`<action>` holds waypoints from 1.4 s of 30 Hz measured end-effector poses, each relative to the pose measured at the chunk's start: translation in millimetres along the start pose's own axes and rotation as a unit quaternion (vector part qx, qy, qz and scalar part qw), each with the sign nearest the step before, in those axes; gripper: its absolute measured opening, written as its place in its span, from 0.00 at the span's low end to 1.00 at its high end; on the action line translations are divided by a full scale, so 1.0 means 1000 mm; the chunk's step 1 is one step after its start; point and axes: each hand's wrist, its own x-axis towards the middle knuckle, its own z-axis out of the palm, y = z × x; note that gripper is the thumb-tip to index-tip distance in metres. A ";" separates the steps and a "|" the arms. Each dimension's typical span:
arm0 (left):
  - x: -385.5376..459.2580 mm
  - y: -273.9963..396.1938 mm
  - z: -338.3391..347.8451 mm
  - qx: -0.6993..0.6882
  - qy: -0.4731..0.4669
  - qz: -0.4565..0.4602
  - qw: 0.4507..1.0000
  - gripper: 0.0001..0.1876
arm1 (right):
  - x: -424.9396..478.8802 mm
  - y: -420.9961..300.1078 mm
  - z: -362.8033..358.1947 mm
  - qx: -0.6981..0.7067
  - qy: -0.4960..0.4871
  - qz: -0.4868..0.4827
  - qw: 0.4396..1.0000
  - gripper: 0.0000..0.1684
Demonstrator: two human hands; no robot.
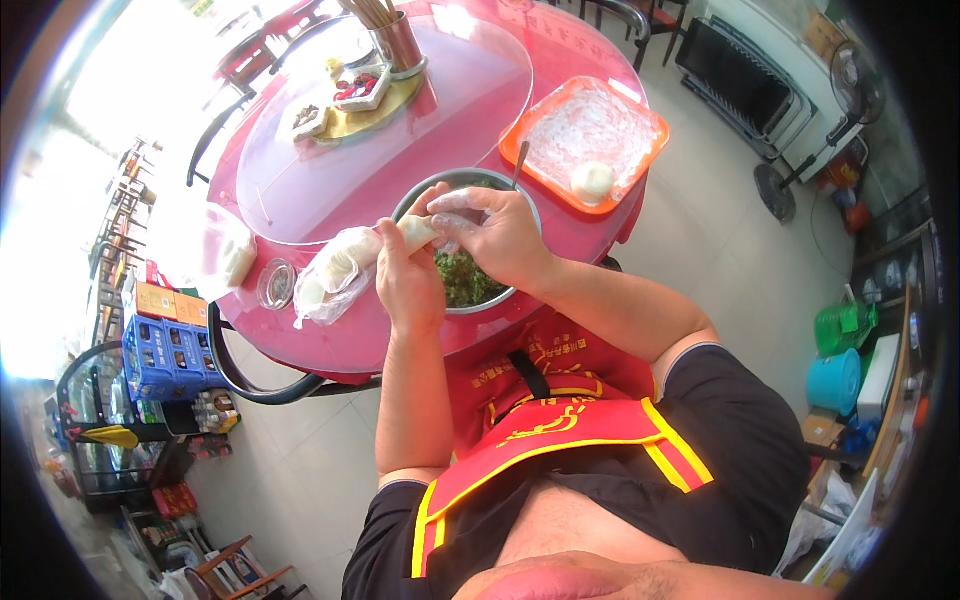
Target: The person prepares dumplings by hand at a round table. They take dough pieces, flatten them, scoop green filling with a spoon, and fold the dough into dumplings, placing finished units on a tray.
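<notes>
My left hand (pixel 411 289) holds a piece of pale dough (pixel 417 231) over the near-left part of a metal bowl. With floury fingertips, my right hand (pixel 499 232) pinches the dough's right side. Chopped green filling (pixel 466 281) lies in the metal bowl (pixel 534 214), and a utensil handle (pixel 520 163) sticks up at its far rim. Left of my left hand, more pale dough (pixel 349 255) rests in a clear plastic bag. An orange tray (pixel 512 142), coated inside with white flour, stands to the right and carries one round white dough piece (pixel 592 182).
The round red table (pixel 322 352) bears a glass turntable (pixel 442 150) with a chopstick holder (pixel 397 45) and small containers. A small clear dish (pixel 277 284) and a plastic bag (pixel 229 255) lie at the left. A chair (pixel 277 394) touches the near-left edge; blue crates (pixel 169 360) stand beyond.
</notes>
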 end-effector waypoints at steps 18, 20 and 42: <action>-0.011 0.013 0.012 -0.108 0.078 -0.116 0.984 0.17 | 0.023 -0.006 0.005 0.012 -0.134 0.072 0.988 0.25; -0.011 0.015 0.009 -0.119 0.051 -0.117 0.985 0.18 | 0.025 -0.004 0.003 -0.036 -0.130 -0.011 0.991 0.24; 0.002 -0.001 0.000 -0.116 0.086 -0.126 0.981 0.24 | 0.037 0.003 0.003 -0.136 -0.110 -0.083 0.981 0.18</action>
